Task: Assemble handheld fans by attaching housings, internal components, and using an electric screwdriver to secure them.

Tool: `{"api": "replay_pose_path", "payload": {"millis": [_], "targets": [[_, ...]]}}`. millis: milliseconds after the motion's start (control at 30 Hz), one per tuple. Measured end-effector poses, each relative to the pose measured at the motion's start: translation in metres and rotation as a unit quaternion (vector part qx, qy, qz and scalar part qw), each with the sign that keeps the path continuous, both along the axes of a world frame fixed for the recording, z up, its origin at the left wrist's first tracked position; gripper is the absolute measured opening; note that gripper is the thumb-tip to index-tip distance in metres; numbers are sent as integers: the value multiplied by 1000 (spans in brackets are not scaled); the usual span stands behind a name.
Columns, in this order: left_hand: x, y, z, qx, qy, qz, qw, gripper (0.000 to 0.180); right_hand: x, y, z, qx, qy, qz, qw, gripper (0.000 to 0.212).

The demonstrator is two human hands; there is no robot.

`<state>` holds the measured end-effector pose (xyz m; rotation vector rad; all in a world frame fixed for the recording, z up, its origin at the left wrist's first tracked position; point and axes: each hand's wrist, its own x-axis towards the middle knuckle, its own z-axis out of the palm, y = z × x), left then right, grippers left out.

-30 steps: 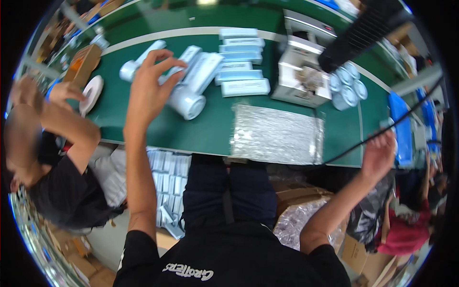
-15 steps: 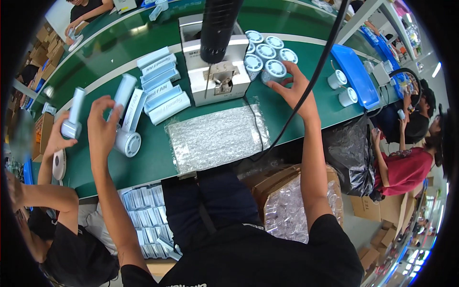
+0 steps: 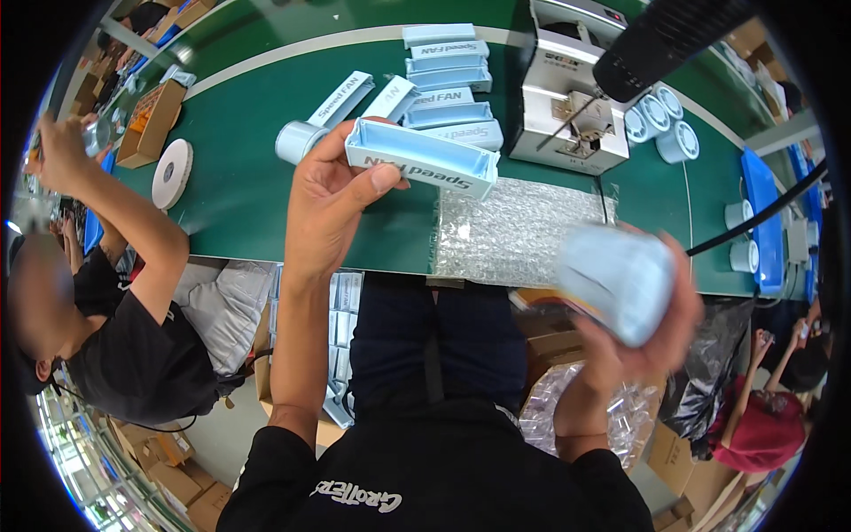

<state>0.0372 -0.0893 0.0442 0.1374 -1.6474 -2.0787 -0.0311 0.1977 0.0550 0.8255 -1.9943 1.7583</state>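
Between the thumb and fingers of my left hand (image 3: 324, 208) is a long, hollow light-blue plastic handle shell (image 3: 425, 160), its open side up and dark lettering along one wall. My right hand (image 3: 669, 306) grips a round light-blue plastic housing (image 3: 616, 279), smeared by motion, near the right end of a bubble-wrap sheet (image 3: 496, 235). The two parts are apart. Beyond my left hand lies a cylindrical light-blue piece (image 3: 298, 142), partly hidden, with loose handle shells (image 3: 341, 99) close by. More handle shells (image 3: 449, 96) form a column left of the machine.
A metal bench machine (image 3: 576, 89) stands on the green table, with round housings (image 3: 678, 142) to its right. A black tube (image 3: 669, 44) and cable overhang. A blue tray (image 3: 764, 222) lies far right, a white reel (image 3: 172, 174) left. A co-worker (image 3: 133, 328) sits at left.
My left hand has lifted a handle shell and moved right over the table. My right hand has taken a housing from the group and drawn it toward me. The view has turned left.
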Motion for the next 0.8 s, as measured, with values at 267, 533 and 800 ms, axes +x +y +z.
{"api": "replay_pose_path", "payload": {"millis": [267, 533, 800], "targets": [[2, 9, -22, 150, 17, -50, 987, 41, -14, -27, -21, -87, -160, 82, 980, 81], [4, 17, -27, 150, 14, -34, 988, 43, -20, -44, -18, -135, -184, 75, 971, 73], [3, 22, -30, 126, 3, -27, 992, 46, -19, -45, -26, -122, -214, 59, 967, 71]]}}
